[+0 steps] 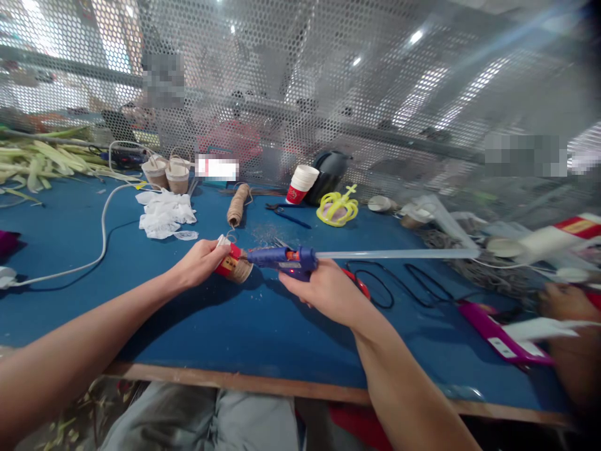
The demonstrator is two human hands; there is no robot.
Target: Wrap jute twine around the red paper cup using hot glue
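Observation:
My left hand (200, 263) is closed around a red and white paper cup (228, 258), tilted on its side over the blue table. Brown twine (242, 270) is wound around the end of the cup towards the right. A blue glue gun (287, 258) is gripped in my right hand (328, 289), its nozzle pointing left at the twine and very close to it. Whether the nozzle touches the cup cannot be seen. From the back of the gun a long clear glue stick (399, 254) extends to the right.
Behind the cup lie a twine roll (238, 205), pliers (293, 217), stacked cups (301, 183) and a yellow crown (338, 210). White gloves (166, 213) and twine-wrapped cups (177, 176) are left. Another person's hand (561, 307) is right, near a purple object (502, 335). Perforated metal (282, 81) stands behind.

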